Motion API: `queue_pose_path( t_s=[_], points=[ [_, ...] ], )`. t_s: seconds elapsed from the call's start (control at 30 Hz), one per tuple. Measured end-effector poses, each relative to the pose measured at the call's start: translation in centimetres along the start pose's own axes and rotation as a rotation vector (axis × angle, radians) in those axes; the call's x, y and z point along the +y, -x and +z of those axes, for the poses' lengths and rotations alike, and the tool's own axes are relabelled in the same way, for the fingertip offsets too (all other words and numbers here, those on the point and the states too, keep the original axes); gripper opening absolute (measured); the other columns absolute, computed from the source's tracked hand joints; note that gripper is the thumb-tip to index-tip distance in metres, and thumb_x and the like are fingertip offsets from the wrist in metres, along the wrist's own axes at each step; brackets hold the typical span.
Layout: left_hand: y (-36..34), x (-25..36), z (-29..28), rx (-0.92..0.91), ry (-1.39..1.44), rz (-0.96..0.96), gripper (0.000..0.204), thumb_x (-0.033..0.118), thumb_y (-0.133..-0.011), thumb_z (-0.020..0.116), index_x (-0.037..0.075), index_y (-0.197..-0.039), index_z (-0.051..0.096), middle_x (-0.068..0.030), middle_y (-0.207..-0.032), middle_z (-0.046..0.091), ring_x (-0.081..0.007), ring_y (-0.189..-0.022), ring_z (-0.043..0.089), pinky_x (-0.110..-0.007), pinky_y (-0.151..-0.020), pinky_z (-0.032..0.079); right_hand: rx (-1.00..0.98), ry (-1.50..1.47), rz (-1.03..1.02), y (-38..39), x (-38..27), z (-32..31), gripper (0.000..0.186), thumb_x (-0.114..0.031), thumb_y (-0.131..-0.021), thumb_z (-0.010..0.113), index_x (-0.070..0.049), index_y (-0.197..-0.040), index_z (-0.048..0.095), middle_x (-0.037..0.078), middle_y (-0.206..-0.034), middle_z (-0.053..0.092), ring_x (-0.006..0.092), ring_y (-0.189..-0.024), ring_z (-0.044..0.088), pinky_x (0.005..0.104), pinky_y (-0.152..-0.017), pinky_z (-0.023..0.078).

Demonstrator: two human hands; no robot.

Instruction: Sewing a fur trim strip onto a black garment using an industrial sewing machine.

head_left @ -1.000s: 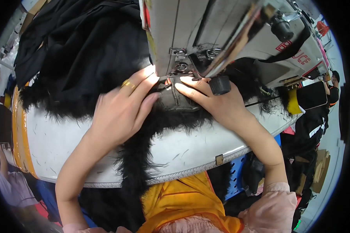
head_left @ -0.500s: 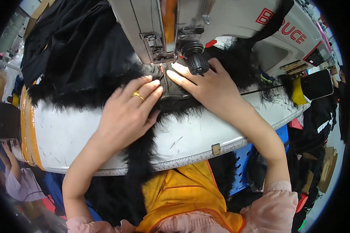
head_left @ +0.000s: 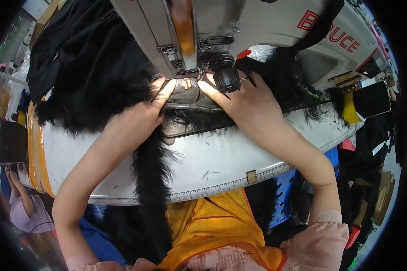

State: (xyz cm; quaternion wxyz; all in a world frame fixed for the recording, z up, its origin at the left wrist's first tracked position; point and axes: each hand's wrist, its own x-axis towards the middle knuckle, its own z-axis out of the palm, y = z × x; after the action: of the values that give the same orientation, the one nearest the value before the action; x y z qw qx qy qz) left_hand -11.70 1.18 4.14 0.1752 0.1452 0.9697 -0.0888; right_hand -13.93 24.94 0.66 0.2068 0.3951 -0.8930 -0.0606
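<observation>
Black cloth with fur trim (head_left: 108, 104) lies under the head of a sewing machine (head_left: 267, 27). A dark flat section of the cloth (head_left: 182, 97) is lit beside the presser foot (head_left: 186, 82), with a seam running across it. My left hand (head_left: 140, 115) rests on the cloth left of the foot, its visible fingers stretched out and apart; fur hides part of them. Over the right side lies my right hand (head_left: 253, 104), fingers extended and flat, the foremost fingertip close to the foot. A black knob (head_left: 227, 80) covers some of its fingers.
The white machine table (head_left: 221, 158) has a measuring tape along its near edge. A black fur strip (head_left: 151, 174) hangs over that edge. A blue perforated crate (head_left: 280, 201) stands below on the right. Another person (head_left: 29, 210) is at the far left.
My left hand has moved left and forward, from beside the seam to the fur at its left. The dark section has shifted and turned slightly; my right hand stays almost in place.
</observation>
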Motion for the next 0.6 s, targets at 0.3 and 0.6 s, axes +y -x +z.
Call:
queue_pose_path(
  t_s=[0.3, 0.6],
  points=[
    [-1.0, 0.2, 2.1, 0.7, 0.008, 0.434, 0.031, 0.006, -0.078, 0.055, 0.011, -0.109, 0.058, 0.0001, -0.106, 0.054, -0.0186, -0.105, 0.06, -0.029, -0.057, 0.053, 0.049, -0.123, -0.096, -0.9, -0.4, 0.8, 0.044, -0.011, -0.083, 0.053, -0.009, -0.127, 0.056, 0.005, -0.128, 0.055, 0.0209, -0.114, 0.055, 0.0329, -0.095, 0.043],
    [0.8, -2.7, 4.1, 0.829, -0.231, 0.471, 0.04, 0.01, -0.079, 0.056, 0.015, -0.118, 0.063, 0.0031, -0.117, 0.064, -0.0125, -0.095, 0.065, -0.024, -0.047, 0.043, 0.024, -0.092, -0.034, -1.0, -0.1, 0.8, 0.044, -0.009, -0.082, 0.053, -0.012, -0.125, 0.059, 0.005, -0.12, 0.06, 0.0225, -0.107, 0.057, 0.035, -0.093, 0.044]
  ],
)
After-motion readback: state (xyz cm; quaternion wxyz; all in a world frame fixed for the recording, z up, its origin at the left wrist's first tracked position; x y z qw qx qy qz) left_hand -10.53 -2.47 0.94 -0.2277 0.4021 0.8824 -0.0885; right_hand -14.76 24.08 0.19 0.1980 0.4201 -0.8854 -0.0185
